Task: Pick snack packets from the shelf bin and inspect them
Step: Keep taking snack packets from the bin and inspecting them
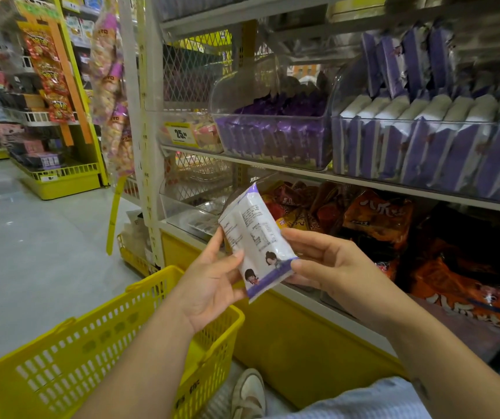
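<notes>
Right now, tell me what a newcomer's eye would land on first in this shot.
First, the white and purple snack packet at centre, tilted, held by the left hand and the right hand, its printed back facing the camera. Next, the yellow basket at lower left on the floor. Then the clear shelf bins at upper right, packed with matching purple packets.

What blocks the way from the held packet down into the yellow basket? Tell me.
Nothing visible does. Both hands, left and right, hold the packet above the yellow basket. The basket's top is open, and only the left forearm crosses over its right side.
</notes>
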Action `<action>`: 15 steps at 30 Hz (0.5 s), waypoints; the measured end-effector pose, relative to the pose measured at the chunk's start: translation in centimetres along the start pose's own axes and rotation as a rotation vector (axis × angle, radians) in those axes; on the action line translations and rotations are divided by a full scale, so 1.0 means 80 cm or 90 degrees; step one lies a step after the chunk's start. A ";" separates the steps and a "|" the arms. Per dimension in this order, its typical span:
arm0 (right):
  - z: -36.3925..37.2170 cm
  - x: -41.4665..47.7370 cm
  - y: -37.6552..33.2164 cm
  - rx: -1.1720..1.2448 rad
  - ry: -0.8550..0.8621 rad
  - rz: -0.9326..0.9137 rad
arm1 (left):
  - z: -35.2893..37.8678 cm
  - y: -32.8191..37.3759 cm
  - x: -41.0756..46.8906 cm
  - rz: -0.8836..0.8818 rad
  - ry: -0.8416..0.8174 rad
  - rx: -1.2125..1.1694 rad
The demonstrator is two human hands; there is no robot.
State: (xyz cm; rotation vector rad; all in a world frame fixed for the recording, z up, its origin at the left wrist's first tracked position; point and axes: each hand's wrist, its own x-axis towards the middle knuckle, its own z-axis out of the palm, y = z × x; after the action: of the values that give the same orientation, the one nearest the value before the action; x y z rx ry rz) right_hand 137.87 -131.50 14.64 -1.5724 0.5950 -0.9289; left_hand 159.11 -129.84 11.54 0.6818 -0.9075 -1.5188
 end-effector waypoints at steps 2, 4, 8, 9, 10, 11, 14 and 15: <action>-0.002 0.004 0.005 0.019 0.041 0.012 | 0.002 0.003 -0.001 0.012 0.007 0.022; -0.002 0.006 0.010 0.058 0.072 0.028 | 0.003 0.007 -0.001 0.035 0.006 0.032; 0.000 0.005 0.019 0.104 0.073 0.048 | 0.017 0.008 -0.004 0.099 -0.005 0.131; 0.000 0.006 0.021 0.126 0.067 0.057 | 0.021 0.007 -0.004 0.120 -0.007 0.169; 0.000 0.006 0.022 0.148 0.064 0.067 | 0.024 0.006 -0.005 0.140 -0.013 0.205; 0.000 0.007 0.022 0.162 0.064 0.076 | 0.027 0.005 -0.005 0.154 -0.022 0.236; 0.001 0.011 0.019 0.168 0.078 0.092 | 0.028 0.002 -0.006 0.160 -0.030 0.289; 0.001 0.013 0.019 0.152 0.089 0.091 | 0.028 0.001 -0.006 0.165 -0.018 0.304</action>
State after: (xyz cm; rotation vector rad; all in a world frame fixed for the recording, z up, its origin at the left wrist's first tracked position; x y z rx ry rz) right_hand 138.68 -132.56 13.39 -1.2429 0.6600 -0.9694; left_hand 157.40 -129.03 12.78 0.8441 -1.3449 -1.0895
